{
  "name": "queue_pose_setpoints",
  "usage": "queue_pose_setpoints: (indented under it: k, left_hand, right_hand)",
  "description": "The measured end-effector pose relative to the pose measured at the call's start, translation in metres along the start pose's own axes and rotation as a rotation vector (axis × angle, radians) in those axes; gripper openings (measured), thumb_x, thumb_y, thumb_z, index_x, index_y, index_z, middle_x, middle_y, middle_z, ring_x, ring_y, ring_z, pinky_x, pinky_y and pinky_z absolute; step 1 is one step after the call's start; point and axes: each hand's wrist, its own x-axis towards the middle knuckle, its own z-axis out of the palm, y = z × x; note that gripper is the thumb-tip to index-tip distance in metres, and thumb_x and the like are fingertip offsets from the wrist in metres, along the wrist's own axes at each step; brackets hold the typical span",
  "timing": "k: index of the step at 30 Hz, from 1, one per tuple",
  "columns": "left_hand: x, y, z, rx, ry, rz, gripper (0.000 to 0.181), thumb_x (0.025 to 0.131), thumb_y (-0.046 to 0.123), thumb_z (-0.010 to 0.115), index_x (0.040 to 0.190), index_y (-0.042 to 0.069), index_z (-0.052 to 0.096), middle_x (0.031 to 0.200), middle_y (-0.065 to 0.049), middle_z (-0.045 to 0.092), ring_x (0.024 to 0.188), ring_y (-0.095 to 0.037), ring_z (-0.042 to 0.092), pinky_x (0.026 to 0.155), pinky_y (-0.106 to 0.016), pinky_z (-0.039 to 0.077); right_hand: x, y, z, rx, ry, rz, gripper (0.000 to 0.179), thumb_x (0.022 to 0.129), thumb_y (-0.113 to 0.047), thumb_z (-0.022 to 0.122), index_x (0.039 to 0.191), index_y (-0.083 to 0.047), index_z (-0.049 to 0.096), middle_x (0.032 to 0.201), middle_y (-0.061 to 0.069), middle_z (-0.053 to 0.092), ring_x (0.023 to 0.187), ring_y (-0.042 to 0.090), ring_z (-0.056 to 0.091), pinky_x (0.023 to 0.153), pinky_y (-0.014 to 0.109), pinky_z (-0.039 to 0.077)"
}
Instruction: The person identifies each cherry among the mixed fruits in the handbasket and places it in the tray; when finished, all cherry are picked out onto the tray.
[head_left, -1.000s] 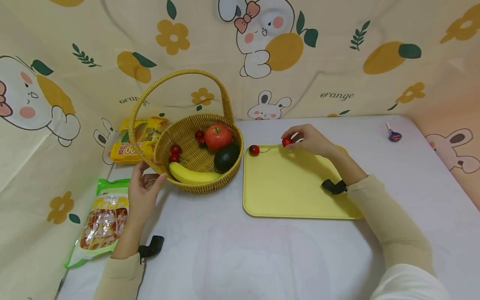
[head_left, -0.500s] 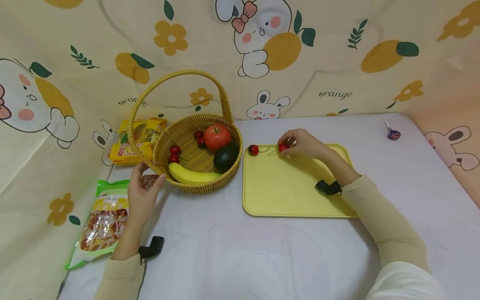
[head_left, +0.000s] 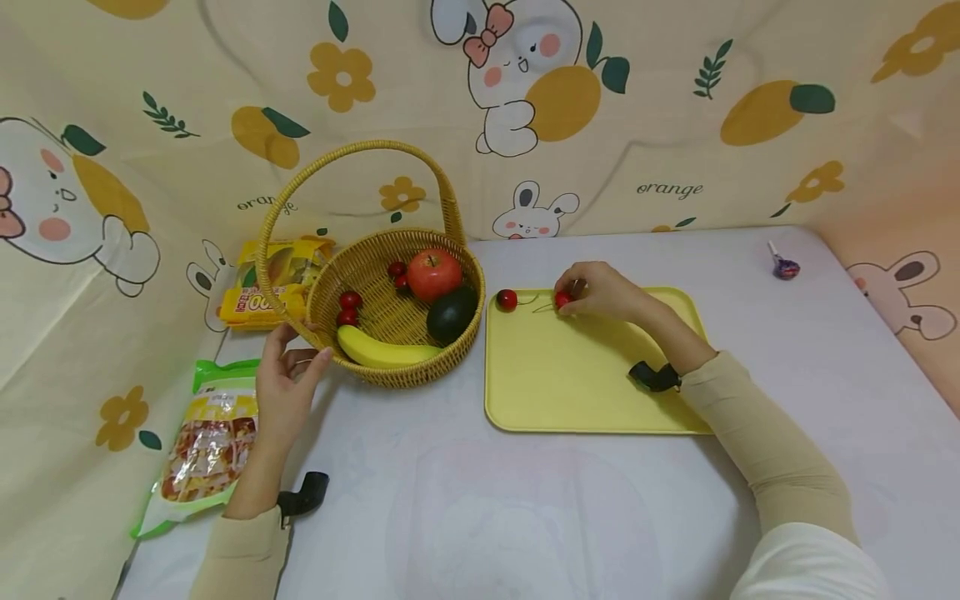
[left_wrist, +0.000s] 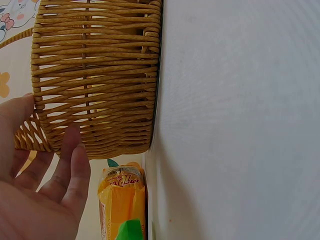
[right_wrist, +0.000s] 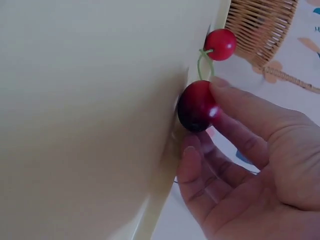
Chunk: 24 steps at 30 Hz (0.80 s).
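"Where was the cherry [right_wrist: 196, 106] that the right hand [head_left: 606, 290] had?"

"At the far edge of the yellow tray [head_left: 577, 383], held in a narrow grip between thumb and fingers. A second cherry [head_left: 507, 300] lay near the tray's far left corner."

"And the left hand [head_left: 288, 392]?"

"Its grip was around the wicker basket [head_left: 405, 379] at the handle's base. A banana [head_left: 386, 350], red apple [head_left: 435, 275] and more cherries [head_left: 349, 307] lay inside."

Cherry [right_wrist: 196, 106], glossy dark red, pinched in right hand [head_left: 603, 292]. Basket [head_left: 397, 378], golden wicker, upright, handle raised, held by left hand [head_left: 287, 385].
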Motion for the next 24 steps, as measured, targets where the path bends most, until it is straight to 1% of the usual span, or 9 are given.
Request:
queue_pose_setpoints:
  k: [4,6,10,13,15,17,19,22,24]
  left_hand:
    - [-0.001,0.001,-0.002,-0.008,-0.006,-0.006,0.052,0.092,-0.009,0.064,0.139,-0.013,0.042,0.134,-0.029,0.049,0.091,-0.006,0.06,0.078,-0.012,0.052]
    - [-0.001,0.0,-0.003,-0.002,-0.001,-0.004,0.052,0.092,-0.008,0.064,0.14,-0.013,0.042,0.134,-0.029,0.048,0.091,-0.005,0.06,0.078,-0.011,0.052]
    - [-0.002,-0.001,-0.006,0.001,0.012,-0.007,0.053,0.092,-0.008,0.063,0.14,-0.012,0.041,0.134,-0.028,0.048,0.091,-0.004,0.06,0.078,-0.01,0.051]
    - [-0.001,0.0,-0.008,-0.008,0.01,-0.003,0.053,0.092,-0.008,0.064,0.14,-0.012,0.042,0.133,-0.029,0.048,0.09,-0.006,0.06,0.078,-0.012,0.052]
    - [0.001,0.0,-0.008,-0.009,0.006,0.001,0.053,0.092,-0.008,0.064,0.14,-0.013,0.042,0.133,-0.03,0.049,0.09,-0.007,0.06,0.078,-0.012,0.052]
    - [0.003,-0.001,-0.007,-0.004,0.003,-0.005,0.053,0.092,-0.008,0.065,0.139,-0.013,0.042,0.133,-0.03,0.049,0.091,-0.008,0.06,0.08,-0.014,0.053]
    - [0.006,-0.01,-0.006,-0.004,0.005,-0.001,0.053,0.091,-0.006,0.066,0.139,-0.01,0.044,0.132,-0.026,0.052,0.091,-0.009,0.06,0.08,-0.014,0.052]
    - [0.008,-0.007,-0.004,0.03,0.004,-0.009,0.053,0.091,-0.005,0.068,0.138,-0.01,0.045,0.131,-0.025,0.054,0.092,-0.011,0.06,0.081,-0.013,0.051]
    - [0.008,-0.003,-0.004,0.07,-0.001,-0.007,0.052,0.091,-0.003,0.069,0.137,-0.01,0.046,0.129,-0.025,0.055,0.092,-0.011,0.06,0.082,-0.014,0.051]
  right_hand:
    - [0.004,-0.013,-0.004,-0.037,0.025,-0.075,0.034,0.084,-0.009,0.081,0.113,0.005,0.068,0.1,0.017,0.065,0.087,0.027,0.06,0.075,0.036,0.05]
    - [0.012,-0.031,-0.007,-0.038,0.034,-0.14,0.033,0.086,-0.01,0.079,0.114,0.004,0.068,0.1,0.015,0.066,0.086,0.026,0.061,0.073,0.035,0.052]
    - [0.04,-0.085,-0.007,0.004,-0.018,-0.274,0.025,0.089,-0.012,0.075,0.111,0.0,0.07,0.1,0.011,0.067,0.087,0.022,0.064,0.074,0.034,0.056]
    - [0.068,-0.13,0.003,-0.001,-0.095,-0.359,0.024,0.091,-0.014,0.074,0.11,-0.001,0.07,0.101,0.011,0.068,0.09,0.02,0.064,0.079,0.034,0.055]
    - [0.087,-0.155,0.013,-0.017,-0.142,-0.397,0.024,0.091,-0.016,0.073,0.109,-0.001,0.07,0.103,0.01,0.069,0.091,0.019,0.063,0.082,0.032,0.054]
    - [0.104,-0.175,0.023,-0.035,-0.192,-0.412,0.024,0.092,-0.018,0.073,0.11,-0.001,0.07,0.103,0.01,0.069,0.093,0.019,0.062,0.084,0.03,0.052]
    - [0.121,-0.188,0.033,-0.058,-0.236,-0.415,0.026,0.093,-0.02,0.072,0.112,-0.002,0.07,0.103,0.007,0.068,0.094,0.017,0.061,0.085,0.028,0.051]
    - [0.143,-0.2,0.048,-0.072,-0.304,-0.382,0.029,0.093,-0.02,0.072,0.116,-0.002,0.068,0.107,0.008,0.067,0.097,0.017,0.06,0.085,0.027,0.051]
    - [0.157,-0.204,0.057,-0.056,-0.344,-0.359,0.032,0.093,-0.017,0.073,0.12,-0.001,0.067,0.112,0.011,0.067,0.101,0.018,0.061,0.087,0.028,0.052]
